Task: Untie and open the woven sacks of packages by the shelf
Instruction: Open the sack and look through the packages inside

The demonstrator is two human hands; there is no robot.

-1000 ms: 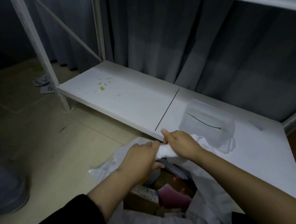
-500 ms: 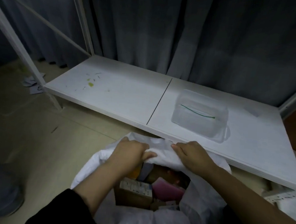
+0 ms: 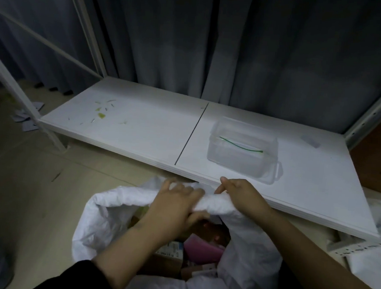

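A white woven sack (image 3: 104,224) stands open on the floor just in front of the low shelf. Inside it I see packages: a pink parcel (image 3: 201,249) and brown cartons with a white label (image 3: 170,250). My left hand (image 3: 176,208) grips the far rim of the sack, fingers over the rolled edge and thumb under it. My right hand (image 3: 241,195) grips the same rolled rim just to the right, its fingers curled round the fabric. Both hands sit side by side at the sack's far edge, near the shelf board's front.
The white shelf board (image 3: 141,132) holds a clear plastic box (image 3: 242,152) with a green tie lying on it. Grey curtains hang behind. White shelf posts (image 3: 21,93) stand at the left and right. Another white sack (image 3: 372,262) lies at the right. Paper slips (image 3: 26,118) litter the floor.
The bunched sack mouth has been spread wide and its rim rolled outward. Both hands moved down from the raised neck to the rim; the camera has tilted lower and closer.
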